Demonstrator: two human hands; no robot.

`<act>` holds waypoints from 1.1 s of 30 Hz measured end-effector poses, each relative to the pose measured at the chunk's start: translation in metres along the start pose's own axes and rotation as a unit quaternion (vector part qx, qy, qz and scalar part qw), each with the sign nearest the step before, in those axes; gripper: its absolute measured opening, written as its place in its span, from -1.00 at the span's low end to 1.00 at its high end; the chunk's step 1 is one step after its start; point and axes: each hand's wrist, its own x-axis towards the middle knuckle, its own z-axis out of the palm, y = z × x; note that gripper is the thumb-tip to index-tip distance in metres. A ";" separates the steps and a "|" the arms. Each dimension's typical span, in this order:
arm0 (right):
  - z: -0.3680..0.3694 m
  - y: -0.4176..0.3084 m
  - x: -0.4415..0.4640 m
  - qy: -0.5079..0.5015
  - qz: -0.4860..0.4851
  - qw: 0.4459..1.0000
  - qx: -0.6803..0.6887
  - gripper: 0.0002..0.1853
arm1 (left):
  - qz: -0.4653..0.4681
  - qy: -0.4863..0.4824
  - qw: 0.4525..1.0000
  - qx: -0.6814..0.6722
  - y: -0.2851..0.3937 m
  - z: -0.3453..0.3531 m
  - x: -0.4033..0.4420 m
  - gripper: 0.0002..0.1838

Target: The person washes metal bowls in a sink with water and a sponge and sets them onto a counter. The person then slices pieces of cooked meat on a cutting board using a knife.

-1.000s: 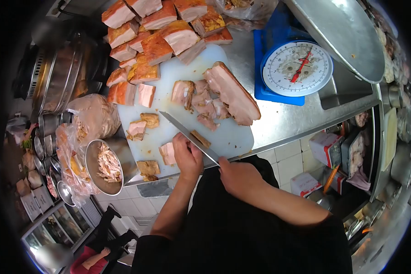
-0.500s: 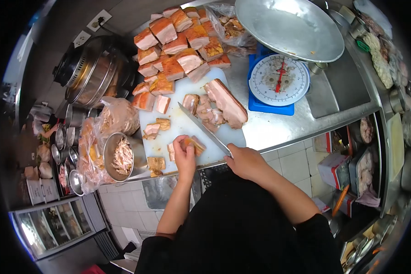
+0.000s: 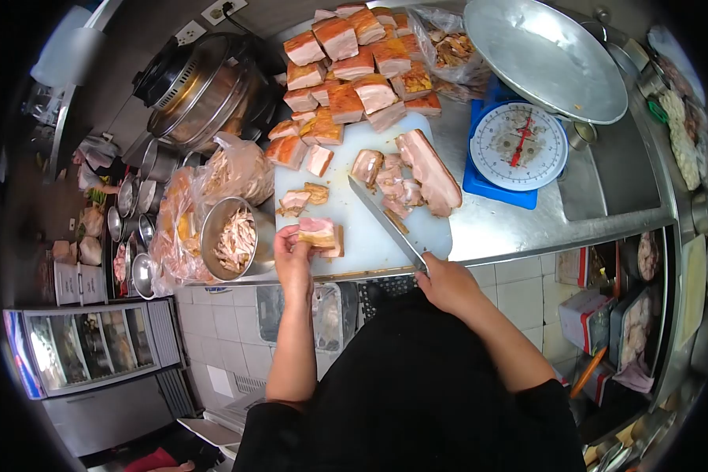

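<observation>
At the near left of the white cutting board [image 3: 354, 256], my left hand [image 3: 293, 256] pinches a slice of pork [image 3: 318, 231], with another piece under or beside it. My right hand [image 3: 447, 285] is closed round the handle of a knife [image 3: 385, 223], whose blade slants up and left over the board. A thin brown strip [image 3: 396, 221] lies right by the blade. Behind it are cut meat chunks [image 3: 393, 179] and a long pork slab [image 3: 430, 171]. Small cut pieces [image 3: 295, 202] lie on the board's left part.
Crispy pork blocks [image 3: 354, 67] are heaped at the back. A blue scale [image 3: 519, 148] with a metal pan [image 3: 547, 59] stands on the right, near a sink [image 3: 606, 177]. A metal pot of shredded meat [image 3: 230, 240] and plastic bags [image 3: 240, 169] are on the left.
My left hand has moved left with a slice of pork, away from the knife. The knife no longer rests near the left fingers. The whole view has shifted.
</observation>
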 end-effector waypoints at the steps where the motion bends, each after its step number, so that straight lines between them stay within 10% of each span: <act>1: 0.001 0.000 0.001 0.002 0.001 1.000 -0.005 -0.71 | -0.009 0.028 0.999 -0.042 0.003 -0.003 0.002 -0.64; 16: -0.010 -0.010 0.003 -0.016 0.018 1.000 -0.010 -0.67 | -0.011 -0.008 0.993 0.115 -0.014 -0.013 -0.006 -0.53; 18: -0.012 -0.010 0.004 -0.028 0.023 0.999 -0.007 -0.59 | 0.039 -0.053 0.895 0.440 -0.018 -0.022 -0.011 -0.65; 25: -0.011 -0.005 0.008 -0.028 0.016 0.999 0.000 -0.58 | 0.308 -0.132 0.731 0.594 0.022 0.004 -0.013 -0.37; 33: -0.008 -0.003 0.008 -0.021 0.011 1.000 -0.007 -0.65 | 0.087 -0.076 0.770 0.628 -0.003 0.017 -0.001 -0.20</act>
